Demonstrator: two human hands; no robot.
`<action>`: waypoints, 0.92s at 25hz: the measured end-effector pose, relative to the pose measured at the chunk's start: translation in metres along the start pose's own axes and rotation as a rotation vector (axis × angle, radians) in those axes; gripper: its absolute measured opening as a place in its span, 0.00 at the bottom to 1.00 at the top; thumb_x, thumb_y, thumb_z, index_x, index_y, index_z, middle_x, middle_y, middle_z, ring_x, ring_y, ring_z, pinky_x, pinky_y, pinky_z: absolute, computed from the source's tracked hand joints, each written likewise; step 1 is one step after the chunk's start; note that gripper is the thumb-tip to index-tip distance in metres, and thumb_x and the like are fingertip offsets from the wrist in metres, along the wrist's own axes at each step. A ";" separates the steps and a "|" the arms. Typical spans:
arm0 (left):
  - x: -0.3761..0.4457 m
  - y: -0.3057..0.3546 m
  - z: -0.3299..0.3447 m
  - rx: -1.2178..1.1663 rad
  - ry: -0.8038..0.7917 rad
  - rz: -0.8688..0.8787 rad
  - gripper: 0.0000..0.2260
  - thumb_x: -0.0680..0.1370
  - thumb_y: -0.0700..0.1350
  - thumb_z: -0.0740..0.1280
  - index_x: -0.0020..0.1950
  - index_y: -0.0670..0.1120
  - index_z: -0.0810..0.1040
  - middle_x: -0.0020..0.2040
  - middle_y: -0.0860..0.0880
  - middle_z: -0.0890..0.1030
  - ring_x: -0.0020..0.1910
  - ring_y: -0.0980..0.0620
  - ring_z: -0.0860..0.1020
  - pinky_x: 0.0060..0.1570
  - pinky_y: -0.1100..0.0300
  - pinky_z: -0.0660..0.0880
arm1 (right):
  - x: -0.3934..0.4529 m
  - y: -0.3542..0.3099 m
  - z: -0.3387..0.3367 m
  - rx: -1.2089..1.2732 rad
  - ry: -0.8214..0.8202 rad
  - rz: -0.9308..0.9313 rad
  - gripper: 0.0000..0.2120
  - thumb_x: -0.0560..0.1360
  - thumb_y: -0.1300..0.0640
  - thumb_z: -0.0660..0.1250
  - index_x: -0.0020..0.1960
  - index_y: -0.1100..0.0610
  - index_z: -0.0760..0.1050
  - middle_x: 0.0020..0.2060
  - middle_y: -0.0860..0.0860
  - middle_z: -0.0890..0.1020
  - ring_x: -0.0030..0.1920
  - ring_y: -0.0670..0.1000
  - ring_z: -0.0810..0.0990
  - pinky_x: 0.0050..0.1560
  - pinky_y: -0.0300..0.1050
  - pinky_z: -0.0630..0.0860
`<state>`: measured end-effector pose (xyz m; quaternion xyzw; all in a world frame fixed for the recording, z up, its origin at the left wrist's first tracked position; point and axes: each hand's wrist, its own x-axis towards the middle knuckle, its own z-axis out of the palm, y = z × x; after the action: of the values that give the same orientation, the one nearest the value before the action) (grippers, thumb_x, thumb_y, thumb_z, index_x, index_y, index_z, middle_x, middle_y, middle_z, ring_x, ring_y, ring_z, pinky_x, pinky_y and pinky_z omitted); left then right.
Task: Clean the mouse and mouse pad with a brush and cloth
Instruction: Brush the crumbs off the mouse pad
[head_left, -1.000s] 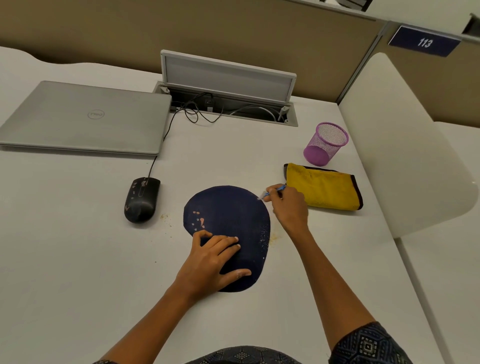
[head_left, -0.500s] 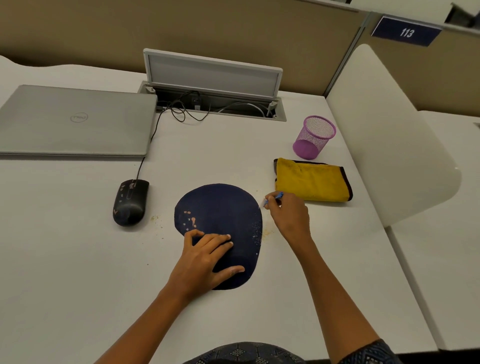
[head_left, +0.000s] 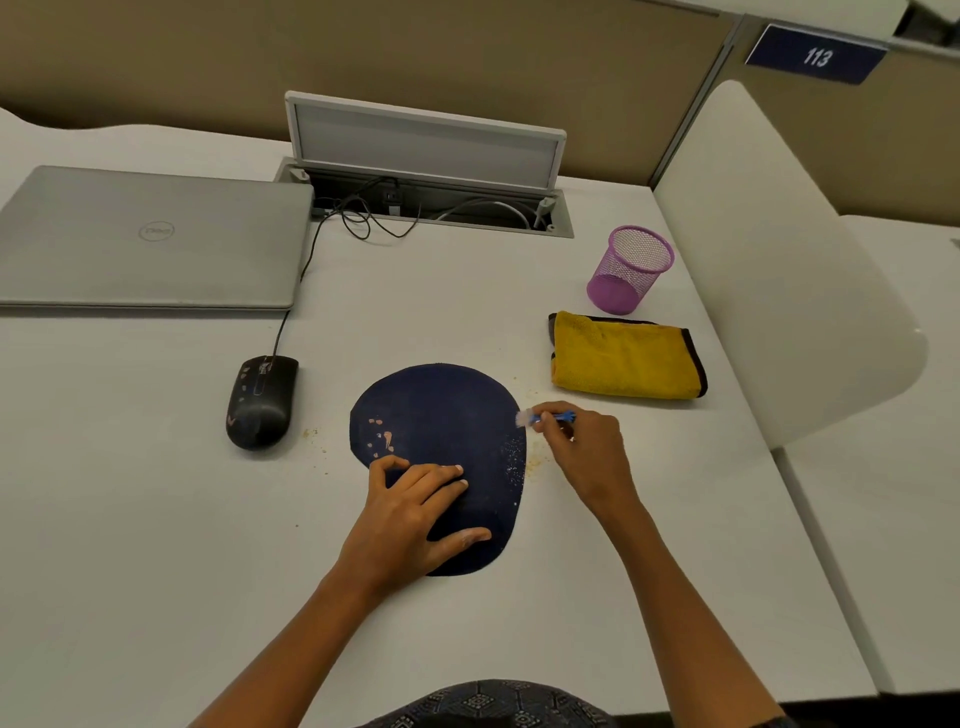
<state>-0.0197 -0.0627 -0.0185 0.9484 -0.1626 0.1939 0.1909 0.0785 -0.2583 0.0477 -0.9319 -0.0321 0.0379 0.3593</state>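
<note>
A dark blue mouse pad (head_left: 441, 415) lies on the white desk, with pale smears near its left edge and fine specks along its right edge. My left hand (head_left: 415, 514) rests flat on the pad's near part, fingers spread. My right hand (head_left: 582, 447) pinches a small blue brush (head_left: 545, 417) whose white bristles sit just off the pad's right edge. A black wired mouse (head_left: 260, 400) with pale marks on top lies to the left of the pad. A folded yellow cloth (head_left: 626, 358) lies to the right, behind my right hand.
A closed grey laptop (head_left: 150, 239) sits at the back left. A purple mesh cup (head_left: 628, 270) stands behind the cloth. An open cable hatch (head_left: 426, 156) is at the back centre. A white divider panel (head_left: 779, 260) bounds the right. Crumbs (head_left: 532, 465) lie beside the pad.
My right hand with the brush has shifted slightly toward me along the pad's right edge. My left hand stays on the pad. The camera view has drifted.
</note>
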 end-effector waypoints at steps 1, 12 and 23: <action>0.000 0.000 0.000 0.001 -0.001 0.001 0.25 0.73 0.65 0.61 0.54 0.46 0.82 0.56 0.51 0.82 0.53 0.52 0.80 0.59 0.51 0.63 | -0.001 0.000 0.000 0.012 0.062 -0.001 0.13 0.77 0.54 0.62 0.56 0.59 0.79 0.48 0.56 0.84 0.41 0.48 0.79 0.42 0.33 0.72; -0.001 -0.001 -0.001 0.001 -0.034 -0.015 0.26 0.74 0.65 0.60 0.55 0.46 0.82 0.57 0.51 0.81 0.54 0.52 0.80 0.60 0.51 0.62 | -0.013 0.002 0.000 0.105 -0.093 -0.069 0.12 0.77 0.55 0.63 0.58 0.58 0.79 0.50 0.55 0.84 0.47 0.52 0.82 0.47 0.38 0.76; -0.001 0.000 -0.001 0.005 -0.027 -0.008 0.26 0.74 0.65 0.60 0.54 0.46 0.82 0.57 0.51 0.81 0.54 0.52 0.80 0.60 0.51 0.62 | -0.019 0.001 -0.002 -0.179 0.072 -0.016 0.15 0.77 0.49 0.61 0.60 0.52 0.78 0.45 0.54 0.85 0.38 0.49 0.79 0.43 0.40 0.74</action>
<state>-0.0206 -0.0618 -0.0181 0.9522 -0.1607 0.1805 0.1870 0.0603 -0.2621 0.0491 -0.9607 -0.0300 -0.0016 0.2760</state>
